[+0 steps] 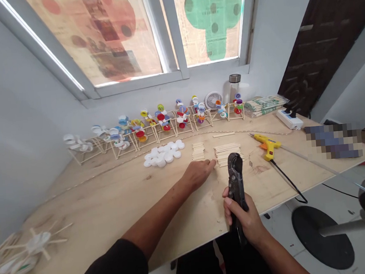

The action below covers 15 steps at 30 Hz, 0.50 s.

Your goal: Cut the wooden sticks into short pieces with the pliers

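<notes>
My right hand [245,216] is wrapped round the handles of black cutting pliers [235,177], whose rounded head points up over the table. My left hand [200,174] reaches forward to the wooden sticks, its fingertips pressed together. What is between those fingertips, if anything, is too small to make out. Just beyond the left hand lies a pile of short wooden sticks [198,150]. To its right, a stack of longer wooden sticks [226,150] is partly hidden behind the pliers' head. White plastic bottle caps [164,152] are heaped left of the sticks.
Small stick-framed wheels with coloured caps [140,134] line the back. A yellow glue gun [268,144] lies right, its black cord over the table edge. Behind are a power strip [289,119], bagged sticks [265,104], a fan [214,101] and a bottle [234,90].
</notes>
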{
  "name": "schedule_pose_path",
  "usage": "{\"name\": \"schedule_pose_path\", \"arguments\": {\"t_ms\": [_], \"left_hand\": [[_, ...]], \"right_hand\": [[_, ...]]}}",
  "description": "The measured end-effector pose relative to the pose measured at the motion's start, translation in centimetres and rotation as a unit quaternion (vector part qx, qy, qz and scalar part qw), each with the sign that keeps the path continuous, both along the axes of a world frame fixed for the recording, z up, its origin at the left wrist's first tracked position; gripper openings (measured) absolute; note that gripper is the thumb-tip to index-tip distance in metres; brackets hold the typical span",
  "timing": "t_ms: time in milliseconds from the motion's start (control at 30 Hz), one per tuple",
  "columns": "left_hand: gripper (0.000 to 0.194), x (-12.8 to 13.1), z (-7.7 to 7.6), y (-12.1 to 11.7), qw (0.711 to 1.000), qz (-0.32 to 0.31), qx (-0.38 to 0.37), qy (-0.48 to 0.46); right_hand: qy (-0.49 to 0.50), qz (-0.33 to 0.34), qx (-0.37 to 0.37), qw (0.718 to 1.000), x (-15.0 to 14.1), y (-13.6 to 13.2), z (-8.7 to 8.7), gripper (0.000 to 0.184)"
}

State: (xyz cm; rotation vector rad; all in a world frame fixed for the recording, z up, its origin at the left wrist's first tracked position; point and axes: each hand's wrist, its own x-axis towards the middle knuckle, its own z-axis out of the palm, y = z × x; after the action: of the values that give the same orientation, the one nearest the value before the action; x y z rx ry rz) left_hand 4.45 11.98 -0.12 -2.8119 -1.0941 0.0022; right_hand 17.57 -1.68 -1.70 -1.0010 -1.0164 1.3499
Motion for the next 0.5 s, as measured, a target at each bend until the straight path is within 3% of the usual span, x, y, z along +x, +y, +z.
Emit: {"name": "schedule_pose_path", "arguments": {"t_ms": [333, 500], "left_hand": [[0.017, 1.1, 0.2, -0.2, 0.999, -0.025, 0.001, 0.036], [0.015, 0.5, -0.5, -1.5, 0.999, 0.013, 0.0, 0.031]], "right_hand": [[-0.006, 0.005, 0.008, 1.0, 0.2, 0.0, -0.1, 0.028], [-0.011, 0.0, 0.007, 1.0, 0.2, -0.1, -0.2, 0.029]]}}
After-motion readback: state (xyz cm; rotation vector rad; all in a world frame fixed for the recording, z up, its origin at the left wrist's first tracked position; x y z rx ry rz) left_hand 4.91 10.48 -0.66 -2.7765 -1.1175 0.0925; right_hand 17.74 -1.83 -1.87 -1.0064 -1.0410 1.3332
